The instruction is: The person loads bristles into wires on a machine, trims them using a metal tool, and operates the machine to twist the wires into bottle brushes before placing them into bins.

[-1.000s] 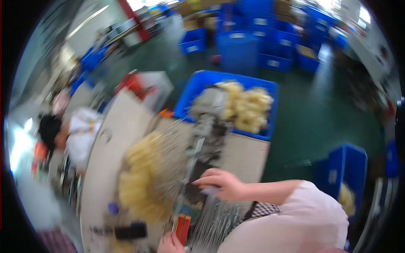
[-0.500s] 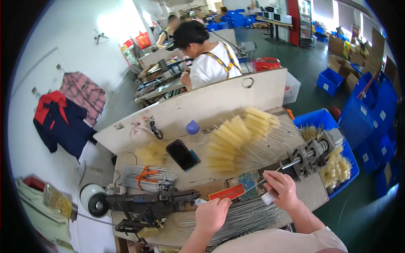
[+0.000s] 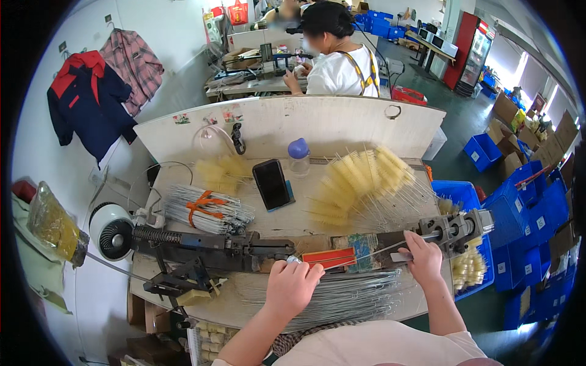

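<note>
A thin metal wire (image 3: 366, 252) slants across the bench between my two hands, rising toward the chuck of the machine (image 3: 455, 235) at right. My left hand (image 3: 294, 285) is closed around its near left end, beside the red plate (image 3: 329, 258). Close to the chuck, my right hand (image 3: 423, 259) has its thumb and fingers on the wire's other end. A small white piece (image 3: 401, 257) shows at the right hand's fingers; what it is I cannot tell. Below the hands lies a bundle of loose metal wires (image 3: 342, 299).
Yellow bottle brushes (image 3: 360, 183) fan out behind the machine. A phone (image 3: 272, 184), a purple-capped bottle (image 3: 299, 157) and orange-tied wires (image 3: 207, 209) lie farther back. A black clamp mechanism (image 3: 213, 247) and a fan (image 3: 113, 232) stand left; a blue bin (image 3: 482, 256) is at right. A co-worker (image 3: 342, 61) sits beyond the partition.
The whole view has shifted and levelled as my head turned. My right hand has come nearer the chuck along the wire. My left hand stays closed by the red plate.
</note>
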{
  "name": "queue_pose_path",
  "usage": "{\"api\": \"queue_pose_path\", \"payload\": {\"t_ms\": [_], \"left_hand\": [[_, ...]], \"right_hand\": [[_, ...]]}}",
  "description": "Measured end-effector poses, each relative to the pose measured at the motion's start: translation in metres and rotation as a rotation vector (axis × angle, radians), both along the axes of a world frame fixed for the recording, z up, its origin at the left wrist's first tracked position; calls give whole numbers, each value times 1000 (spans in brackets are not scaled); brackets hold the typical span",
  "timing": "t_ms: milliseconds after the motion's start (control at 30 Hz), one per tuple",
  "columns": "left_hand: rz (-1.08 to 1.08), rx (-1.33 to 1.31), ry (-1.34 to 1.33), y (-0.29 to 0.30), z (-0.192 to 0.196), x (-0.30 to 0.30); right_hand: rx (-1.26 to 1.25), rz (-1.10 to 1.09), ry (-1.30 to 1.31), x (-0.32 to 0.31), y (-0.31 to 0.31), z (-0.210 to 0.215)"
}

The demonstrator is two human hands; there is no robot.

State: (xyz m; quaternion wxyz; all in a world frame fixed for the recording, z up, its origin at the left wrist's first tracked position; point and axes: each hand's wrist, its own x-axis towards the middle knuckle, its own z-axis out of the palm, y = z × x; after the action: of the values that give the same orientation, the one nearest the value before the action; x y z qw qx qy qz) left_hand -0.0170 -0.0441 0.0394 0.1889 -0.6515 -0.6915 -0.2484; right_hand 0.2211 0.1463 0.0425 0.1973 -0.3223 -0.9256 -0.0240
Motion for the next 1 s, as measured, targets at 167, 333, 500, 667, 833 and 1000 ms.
{"api": "queue_pose_path", "payload": {"t_ms": [167, 333, 500, 667, 833, 1000], "left_hand": [[11, -38, -5, -4, -2, 7], [17, -75, -40, -14, -3, 2], [9, -46, -33, -8, -2, 2], [-30, -106, -12, 0, -7, -1], [-210, -371, 29, 7, 31, 12], [-53, -282, 340, 19, 40, 14]], "right_hand": [[116, -11, 31, 8, 6, -18], [97, 4, 68, 0, 6, -24], [143, -36, 125, 4, 3, -25], [-83, -78, -190, 5, 11, -28], [-151, -138, -256, -14, 11, -38], [149, -237, -9, -2, 4, -61]]}}
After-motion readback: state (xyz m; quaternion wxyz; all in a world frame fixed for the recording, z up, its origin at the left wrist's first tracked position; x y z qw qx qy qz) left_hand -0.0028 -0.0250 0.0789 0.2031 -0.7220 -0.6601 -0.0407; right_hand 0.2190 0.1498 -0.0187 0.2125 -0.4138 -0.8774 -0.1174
